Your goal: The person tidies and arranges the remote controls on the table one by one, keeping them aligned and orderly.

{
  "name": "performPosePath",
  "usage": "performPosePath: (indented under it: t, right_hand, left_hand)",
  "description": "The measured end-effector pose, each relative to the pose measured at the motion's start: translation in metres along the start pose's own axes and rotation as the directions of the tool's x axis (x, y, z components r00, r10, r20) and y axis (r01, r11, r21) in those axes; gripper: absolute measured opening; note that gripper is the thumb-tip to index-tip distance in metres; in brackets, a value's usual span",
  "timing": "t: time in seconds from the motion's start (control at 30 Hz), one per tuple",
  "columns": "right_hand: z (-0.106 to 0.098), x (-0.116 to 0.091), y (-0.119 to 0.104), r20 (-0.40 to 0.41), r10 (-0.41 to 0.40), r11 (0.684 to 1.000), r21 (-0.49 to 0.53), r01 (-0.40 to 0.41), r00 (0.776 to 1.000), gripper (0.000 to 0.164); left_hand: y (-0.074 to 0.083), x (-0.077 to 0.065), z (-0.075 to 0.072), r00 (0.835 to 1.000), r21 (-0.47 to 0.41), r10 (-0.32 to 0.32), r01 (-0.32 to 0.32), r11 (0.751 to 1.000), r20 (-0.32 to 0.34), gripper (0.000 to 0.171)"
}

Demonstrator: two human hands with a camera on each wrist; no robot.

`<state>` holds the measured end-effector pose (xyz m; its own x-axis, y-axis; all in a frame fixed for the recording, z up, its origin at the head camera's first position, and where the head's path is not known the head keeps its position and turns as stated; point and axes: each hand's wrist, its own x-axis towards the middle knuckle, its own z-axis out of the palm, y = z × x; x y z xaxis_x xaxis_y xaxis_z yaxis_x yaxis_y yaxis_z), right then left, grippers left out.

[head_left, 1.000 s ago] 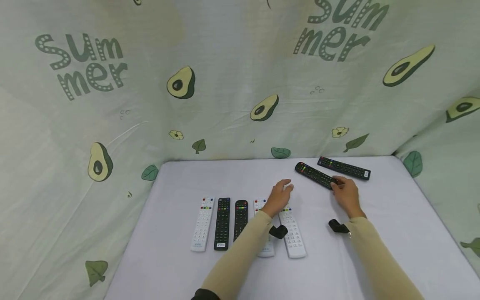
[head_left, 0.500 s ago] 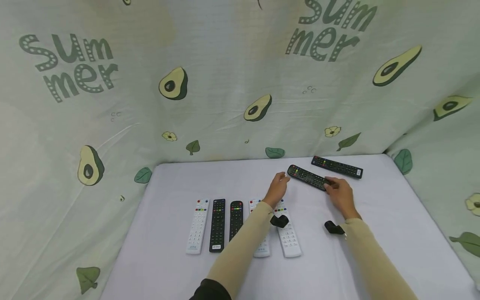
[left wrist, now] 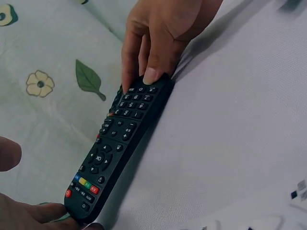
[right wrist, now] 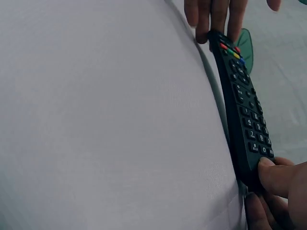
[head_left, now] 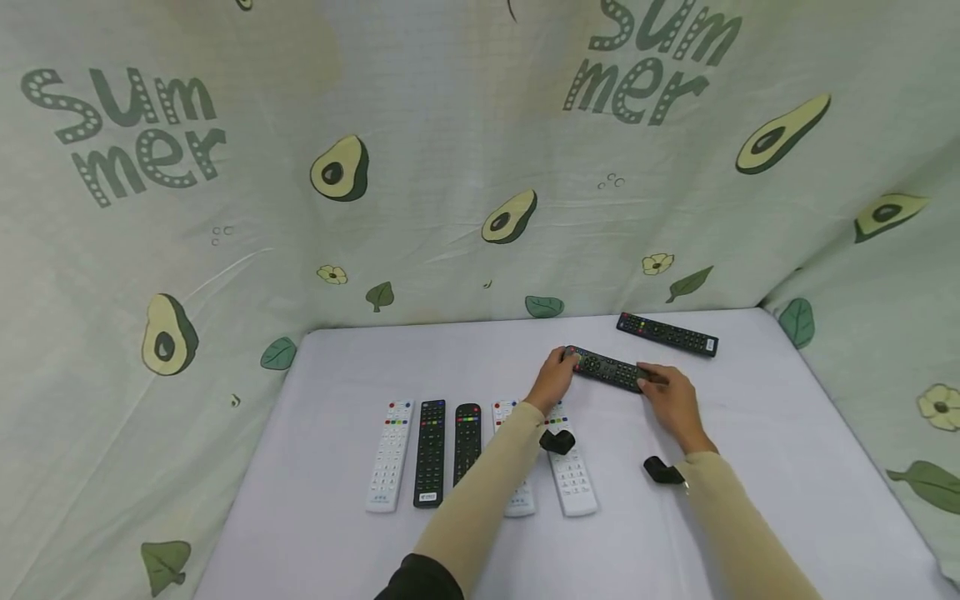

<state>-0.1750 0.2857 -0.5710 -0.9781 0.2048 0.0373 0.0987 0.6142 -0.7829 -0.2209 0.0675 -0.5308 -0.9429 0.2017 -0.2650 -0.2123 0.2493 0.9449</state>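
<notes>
My right hand [head_left: 673, 402] pinches one end of a black remote control [head_left: 611, 372], thumb on its keypad face and fingers underneath, in the right wrist view. At the other end, with the red power button, the fingers of my left hand [head_left: 552, 379] touch the remote. The left thumb [left wrist: 8, 154] stands apart from it in the left wrist view. The remote slants over the white table, keys up. Behind it lies another black remote control [head_left: 667, 333], untouched.
Left of centre, a row holds a white remote [head_left: 390, 457], two black remotes [head_left: 430, 454] [head_left: 467, 437], and two more white remotes [head_left: 521, 500] [head_left: 573, 475]. My left forearm partly covers the row. A patterned cloth [head_left: 420, 250] hangs behind the table [head_left: 315, 533].
The held remote has come nearer and turned flatter across the view. My left hand has gone from beside its far end to touching it. The whole scene shifts slightly left.
</notes>
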Motion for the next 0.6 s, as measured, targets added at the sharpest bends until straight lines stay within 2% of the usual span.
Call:
performPosePath:
  t: [0.17, 0.33, 0.47, 0.6]
  right_hand:
    - [0.003, -0.006, 0.002, -0.059, -0.015, 1.0, 0.026, 0.017, 0.998, 0.037]
    - [0.0, -0.018, 0.007, -0.111, -0.016, 0.995, 0.1, 0.027, 0.994, 0.036]
    - [-0.006, -0.03, 0.004, -0.104, 0.025, 0.992, 0.123, -0.012, 0.994, 0.038]
    - [-0.012, -0.045, -0.006, -0.063, 0.072, 0.987, 0.149, -0.062, 0.995, 0.04]
  left_hand:
    - [0.0, -0.006, 0.0, 1.0, -0.021, 0.017, -0.018, 1.0, -0.011, 0.062]
    - [0.001, -0.015, -0.001, 0.998, -0.036, 0.058, -0.058, 0.998, 0.002, 0.061]
    - [0.0, -0.022, -0.002, 0.996, -0.043, 0.088, -0.088, 0.995, -0.013, 0.057]
    - [0.0, -0.028, -0.003, 0.992, -0.099, 0.116, -0.12, 0.988, -0.048, 0.048]
